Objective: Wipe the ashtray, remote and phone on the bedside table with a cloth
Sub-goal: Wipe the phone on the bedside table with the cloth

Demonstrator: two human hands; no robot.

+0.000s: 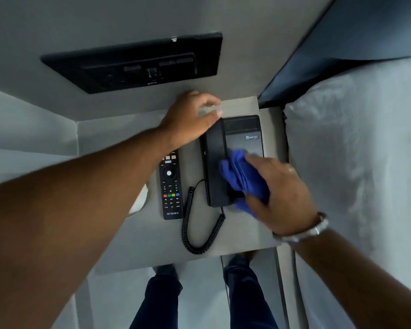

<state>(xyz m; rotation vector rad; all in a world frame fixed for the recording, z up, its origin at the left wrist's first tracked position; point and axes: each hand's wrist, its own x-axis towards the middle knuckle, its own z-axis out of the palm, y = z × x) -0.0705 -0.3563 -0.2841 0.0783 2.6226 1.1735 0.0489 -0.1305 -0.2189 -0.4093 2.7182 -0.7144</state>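
Observation:
A black desk phone (240, 136) with its handset on the left side lies on the grey bedside table (152, 243). My right hand (280, 193) presses a bunched blue cloth (240, 176) onto the phone's keypad area. My left hand (190, 117) hovers with spread fingers over the table's far edge, just left of the phone's top corner, holding nothing. A black remote (171, 186) lies left of the phone. Only a pale sliver of the ashtray (140, 200) shows beside my left forearm, which hides the rest.
The phone's coiled cord (199, 236) loops over the table's near part. A black switch panel (138, 65) is set in the wall behind. A white bed (356, 162) borders the table on the right. My legs (199, 295) stand below the table's front edge.

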